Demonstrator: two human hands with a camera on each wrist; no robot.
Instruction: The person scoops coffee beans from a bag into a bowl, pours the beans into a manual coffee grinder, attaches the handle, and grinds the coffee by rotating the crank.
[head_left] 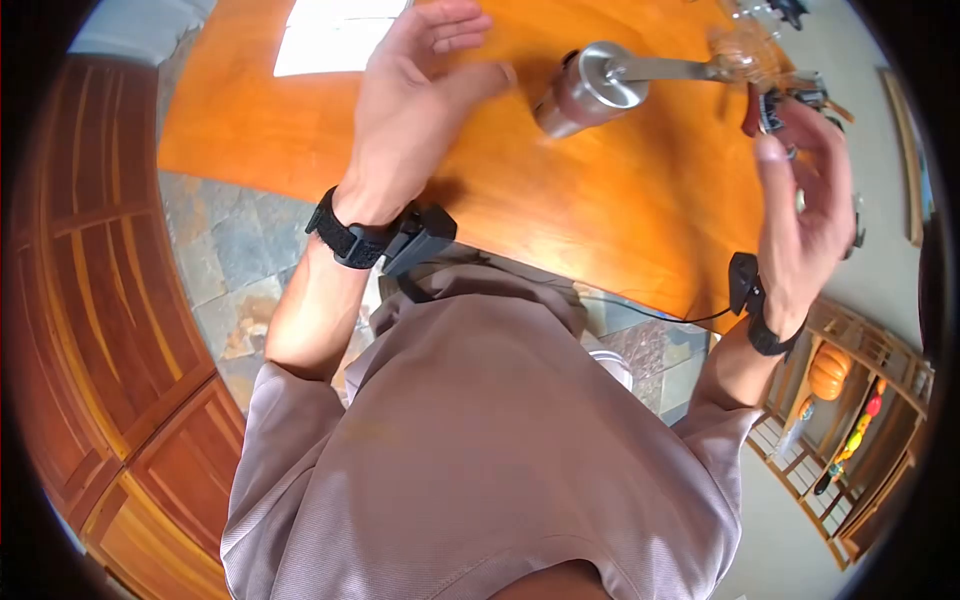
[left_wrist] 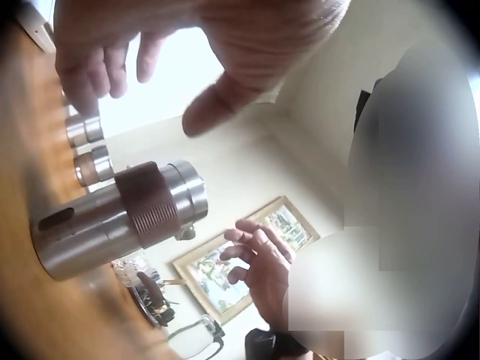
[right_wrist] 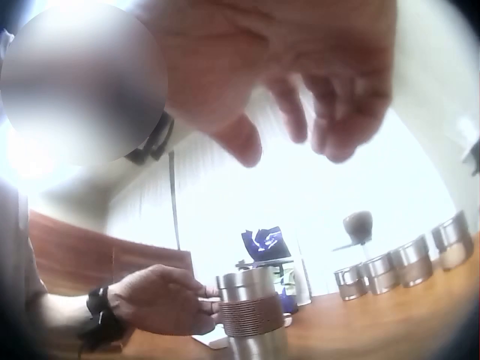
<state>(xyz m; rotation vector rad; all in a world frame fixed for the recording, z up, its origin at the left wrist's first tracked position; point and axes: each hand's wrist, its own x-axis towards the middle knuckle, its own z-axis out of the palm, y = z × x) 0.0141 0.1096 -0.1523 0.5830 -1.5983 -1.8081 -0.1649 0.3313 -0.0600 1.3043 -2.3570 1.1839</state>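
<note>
A steel hand coffee grinder with a brown grip band stands upright on the wooden table. In the head view a flat metal crank arm runs right from its top. My left hand hovers left of the grinder, apart from it, with fingers loose and nothing in them. Off to the right, my right hand is raised with its fingers bent loosely; the left wrist view shows this right hand holding nothing. The right wrist view puts the left hand beside the grinder's ribbed band.
Several steel canisters line the table. White paper lies at the far left. Glassware and dark small items are at the table's right end. A wooden rack stands lower right, cabinets at left.
</note>
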